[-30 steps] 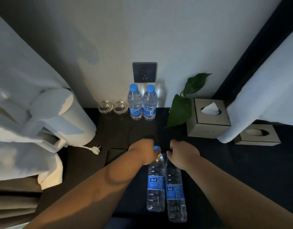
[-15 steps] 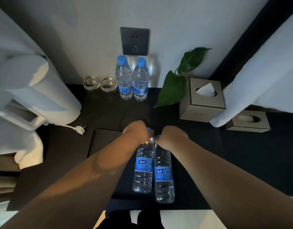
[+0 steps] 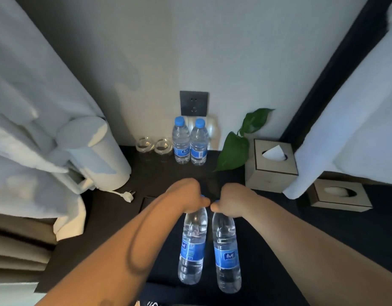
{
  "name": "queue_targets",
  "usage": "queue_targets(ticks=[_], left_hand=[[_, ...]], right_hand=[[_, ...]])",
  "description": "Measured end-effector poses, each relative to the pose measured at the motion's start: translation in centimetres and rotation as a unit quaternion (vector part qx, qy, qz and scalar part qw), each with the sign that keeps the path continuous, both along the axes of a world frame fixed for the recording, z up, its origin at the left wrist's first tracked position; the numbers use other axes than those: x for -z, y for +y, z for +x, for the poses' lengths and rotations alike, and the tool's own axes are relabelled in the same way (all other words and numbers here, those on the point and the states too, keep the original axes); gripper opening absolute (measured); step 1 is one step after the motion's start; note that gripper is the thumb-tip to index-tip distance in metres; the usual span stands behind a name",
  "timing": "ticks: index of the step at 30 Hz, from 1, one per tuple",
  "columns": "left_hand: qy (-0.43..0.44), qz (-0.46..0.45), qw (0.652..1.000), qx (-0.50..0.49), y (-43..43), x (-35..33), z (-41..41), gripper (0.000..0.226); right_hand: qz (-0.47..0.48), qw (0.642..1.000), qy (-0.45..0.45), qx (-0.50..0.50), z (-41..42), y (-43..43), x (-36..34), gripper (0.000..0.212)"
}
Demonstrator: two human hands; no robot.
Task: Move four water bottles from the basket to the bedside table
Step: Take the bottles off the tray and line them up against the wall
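Two bottles in hand, two already down. The left hand (image 3: 187, 196) was clamped round the neck of the left-held bottle (image 3: 192, 246), and the right hand (image 3: 231, 199) was clamped round the neck of the right-held bottle (image 3: 227, 255). The blue caps were mostly hidden in the fists. Both bottles hung upright side by side, close together, straight out from the wall socket (image 3: 194, 103) and well toward the person. The neck grip was probably chosen so each base lands flat first. I couldn't tell if the bases were over the worktop (image 3: 164, 173) or past its front edge.

Directly below the wall socket, against the wall, the standing pair of bottles (image 3: 181, 142) stood upright and touching, likely the row to line up with. The task looked about half done.

Below-left of the socket were two glasses (image 3: 144, 145). Further left was a white kettle (image 3: 95, 155), with its plug (image 3: 127, 195) loose on the worktop. Right of the socket were plant leaves (image 3: 234, 151), then a tissue box (image 3: 271, 165). The gap was tight, so a leaf could get brushed.
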State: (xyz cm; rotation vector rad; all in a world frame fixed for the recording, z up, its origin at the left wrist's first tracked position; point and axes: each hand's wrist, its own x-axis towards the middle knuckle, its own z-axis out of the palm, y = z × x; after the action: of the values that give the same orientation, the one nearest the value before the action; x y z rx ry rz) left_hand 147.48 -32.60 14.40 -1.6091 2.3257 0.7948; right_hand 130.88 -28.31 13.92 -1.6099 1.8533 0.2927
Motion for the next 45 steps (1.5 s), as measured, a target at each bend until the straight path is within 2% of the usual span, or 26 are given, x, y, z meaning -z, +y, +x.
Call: queue_targets(ticks=[4,8,12,16,20,26,31,37,45], left_hand=[[0.012,-0.043,0.999,0.003,0.4,-3.7,1.0,0.033],[0.034,-0.082,0.994,0.057,0.7,-6.4,2.7,0.026],[0.071,-0.084,0.991,0.074,0.8,-8.0,3.9,0.021],[0.104,-0.117,0.986,0.061,-0.8,-9.5,4.5,0.018],[0.081,-0.159,0.982,0.060,-3.4,-10.5,4.7,0.015],[0.059,-0.160,0.984,0.047,-7.0,-10.3,3.9,0.017],[0.057,-0.144,0.987,0.050,-10.1,-9.5,3.7,0.018],[0.096,-0.136,0.984,0.059,-12.7,-7.0,3.6,0.011],[0.151,-0.143,0.978,-0.004,-13.6,-4.5,4.2,0.024]], right_hand=[[-0.009,0.998,-0.024,-0.050,0.3,-0.3,-3.8,0.029],[-0.057,0.992,-0.046,-0.106,0.1,0.2,-7.2,0.035],[-0.153,0.982,-0.043,-0.100,0.2,0.6,-8.8,0.022],[-0.239,0.965,-0.069,-0.082,0.3,-0.6,-10.0,0.018],[-0.276,0.953,-0.023,-0.122,0.6,-2.8,-10.8,0.026],[-0.326,0.937,0.009,-0.125,1.2,-6.3,-10.3,0.021],[-0.326,0.936,0.009,-0.133,1.6,-9.1,-9.5,0.023],[-0.298,0.947,-0.017,-0.117,1.7,-11.8,-7.6,0.022],[-0.286,0.952,-0.054,-0.099,2.4,-12.8,-6.3,0.030]])
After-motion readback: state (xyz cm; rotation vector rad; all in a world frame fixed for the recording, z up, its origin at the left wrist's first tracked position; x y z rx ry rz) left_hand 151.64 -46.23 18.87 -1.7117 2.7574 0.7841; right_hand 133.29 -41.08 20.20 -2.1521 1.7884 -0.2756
